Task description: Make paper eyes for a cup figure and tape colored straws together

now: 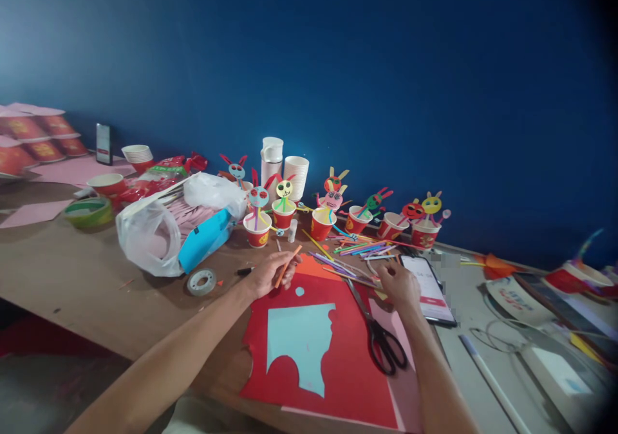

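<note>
My left hand [271,275] is closed around a narrow orange strip [288,267], held at a slant above the red paper. Over by the phone, my right hand [400,284] has its fingers curled down at the edge of a loose pile of coloured sticks [363,248]; its fingertips are partly hidden. Between my arms lies a red sheet [270,382] with a cut-out light blue paper [294,331] on top. A small blue paper disc [300,292] rests above it. Black-handled scissors [381,340] lie open-bladed beside my right forearm.
Red paper cups [257,231] with rabbit-faced figures line the wall. A plastic bag [149,234] and a tape roll [201,282] are at left. A phone [427,289] lies right of my hand. A white jug [271,163] and stacked cups [295,176] stand behind.
</note>
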